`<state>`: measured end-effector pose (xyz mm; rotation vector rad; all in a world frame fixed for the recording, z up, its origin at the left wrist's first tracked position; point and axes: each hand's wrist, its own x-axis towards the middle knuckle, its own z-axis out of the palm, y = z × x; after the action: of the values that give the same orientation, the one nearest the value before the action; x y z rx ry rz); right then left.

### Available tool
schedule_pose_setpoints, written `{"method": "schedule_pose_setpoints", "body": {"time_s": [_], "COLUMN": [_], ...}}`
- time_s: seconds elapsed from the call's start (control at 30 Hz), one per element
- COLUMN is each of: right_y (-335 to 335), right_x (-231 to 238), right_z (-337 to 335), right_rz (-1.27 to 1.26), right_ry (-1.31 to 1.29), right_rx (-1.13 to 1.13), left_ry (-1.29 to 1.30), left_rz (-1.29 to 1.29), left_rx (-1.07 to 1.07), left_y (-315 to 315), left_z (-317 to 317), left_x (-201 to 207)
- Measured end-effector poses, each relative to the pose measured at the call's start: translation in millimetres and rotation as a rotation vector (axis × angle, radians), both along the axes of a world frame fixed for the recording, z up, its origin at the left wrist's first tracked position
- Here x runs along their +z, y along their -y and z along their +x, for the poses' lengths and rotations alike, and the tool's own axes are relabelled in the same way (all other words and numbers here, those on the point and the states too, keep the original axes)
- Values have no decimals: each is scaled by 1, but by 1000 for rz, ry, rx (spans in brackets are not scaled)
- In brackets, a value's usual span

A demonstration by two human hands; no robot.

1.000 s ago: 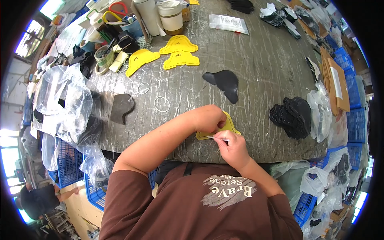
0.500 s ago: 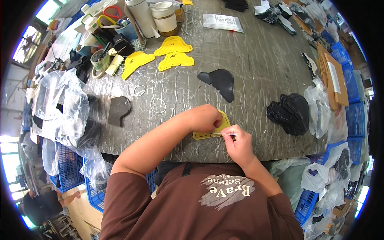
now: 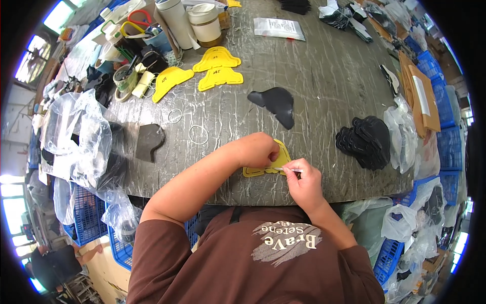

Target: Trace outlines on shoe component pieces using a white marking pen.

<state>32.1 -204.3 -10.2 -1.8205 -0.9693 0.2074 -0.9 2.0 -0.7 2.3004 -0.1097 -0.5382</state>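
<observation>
On the near part of the table lies a yellow template [image 3: 283, 152] with slots along its edge, apparently over a dark piece that barely shows. My left hand [image 3: 259, 150] presses down on it with curled fingers; the fingertips are mostly hidden. Between thumb and fingers, my right hand [image 3: 307, 180] pinches a thin whitish pen [image 3: 291, 169], its tip at the template's near edge. Beyond my hands rests a single black curved piece [image 3: 277, 104]. To the right stands a stack of similar black pieces [image 3: 365, 143].
More yellow templates [image 3: 217, 60] lie at the far left, near cups and scissors [image 3: 134, 29]. A dark grey piece [image 3: 149, 143] and elastic rings [image 3: 198, 135] are left of my arm. Plastic bags [image 3: 76, 126] and blue crates [image 3: 86, 213] crowd the sides. A white packet [image 3: 279, 28] lies far back.
My right hand and the pen have shifted slightly right along the template's near edge. My left hand stays on the template. The whole view has drifted a little.
</observation>
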Motion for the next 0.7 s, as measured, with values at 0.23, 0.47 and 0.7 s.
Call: {"method": "schedule_pose_setpoints", "body": {"time_s": [0.23,0.47,0.7], "right_y": [2,11,23], "right_x": [3,0,4], "right_z": [2,5,4], "right_rz": [-16,-29,-9], "right_ry": [-32,-36,-25], "right_rx": [7,-30,-78], "left_ry": [-21,-19,-33], "left_rz": [10,23,20], "left_rx": [-4,-12,-3], "left_y": [0,0,0], "left_z": [-1,0,0], "left_x": [3,4,4]}}
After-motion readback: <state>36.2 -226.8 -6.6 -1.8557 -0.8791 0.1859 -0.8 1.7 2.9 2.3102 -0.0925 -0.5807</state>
